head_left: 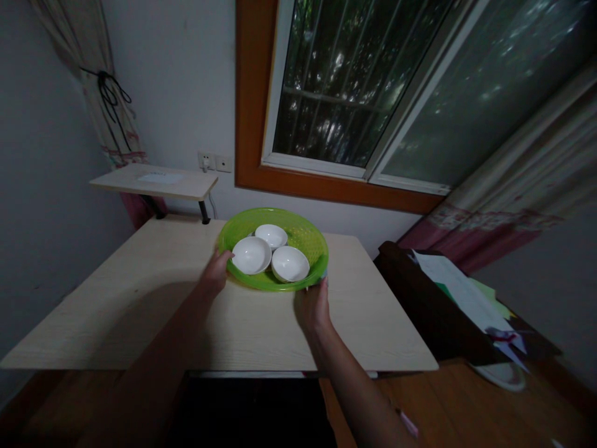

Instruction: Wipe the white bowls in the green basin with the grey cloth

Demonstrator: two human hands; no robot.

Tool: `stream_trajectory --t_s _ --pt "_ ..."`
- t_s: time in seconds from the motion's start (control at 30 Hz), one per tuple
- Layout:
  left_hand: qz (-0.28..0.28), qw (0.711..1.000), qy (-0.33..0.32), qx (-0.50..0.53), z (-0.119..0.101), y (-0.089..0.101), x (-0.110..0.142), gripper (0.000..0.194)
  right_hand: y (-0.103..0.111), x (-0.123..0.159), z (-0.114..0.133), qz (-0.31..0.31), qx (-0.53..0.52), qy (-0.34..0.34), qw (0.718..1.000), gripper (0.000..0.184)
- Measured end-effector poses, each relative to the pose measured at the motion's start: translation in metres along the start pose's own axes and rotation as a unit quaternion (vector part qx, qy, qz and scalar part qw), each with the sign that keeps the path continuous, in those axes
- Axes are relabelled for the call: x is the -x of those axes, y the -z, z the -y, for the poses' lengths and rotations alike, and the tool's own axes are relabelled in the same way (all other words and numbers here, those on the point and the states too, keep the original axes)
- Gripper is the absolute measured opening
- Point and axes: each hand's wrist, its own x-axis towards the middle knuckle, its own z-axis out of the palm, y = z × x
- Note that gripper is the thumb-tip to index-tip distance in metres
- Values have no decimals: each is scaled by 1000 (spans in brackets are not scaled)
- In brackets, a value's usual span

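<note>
A round green plastic basket (305,233) with a perforated wall is over the far part of the table. Inside it are three white bowls, all with their openings up: one at the left (252,255), one at the back (271,235) and one at the right (290,264). My left hand (217,271) is closed on the basket's left rim, thumb over the edge. At the lower right, my right hand (317,301) grips the basket from beneath, its fingers partly hidden. I cannot tell whether the basket's underside touches the table.
The pale wooden table (261,339) stands against the wall below a barred window (345,81). A small raised shelf (186,185) on black legs occupies its back left corner. Right of the table is a dark brown piece of furniture (420,305) with papers (461,292) on it.
</note>
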Motion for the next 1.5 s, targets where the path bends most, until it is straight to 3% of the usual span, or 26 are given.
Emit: stream_trajectory --t_s 0.3,0.57,0.7,0.9,1.03,1.17,1.27,1.5 --pt "19 999 50 -8 -7 7 1 58 4 -43 20 72 13 -50 996 70" --pt "49 998 25 -18 -9 -4 16 62 -10 2 -10 51 -9 -21 998 56" --pt "30 998 42 -48 -13 -4 23 59 -15 15 -17 49 -21 -27 998 57" --pt "16 990 92 -102 -29 7 18 56 -7 -12 -2 -9 -9 4 1000 50" --pt "14 994 79 -70 -38 16 -1 39 1 -33 5 -24 -2 -18 1000 51" --pt "45 998 30 -33 -28 14 -21 40 4 -38 6 -25 -5 -31 999 53" --pt "8 999 29 -26 -15 7 -26 45 4 -32 5 -15 6 -27 1000 51" --pt "-9 1000 -18 1 4 -12 -3 56 -8 -10 2 13 -7 -12 1000 50"
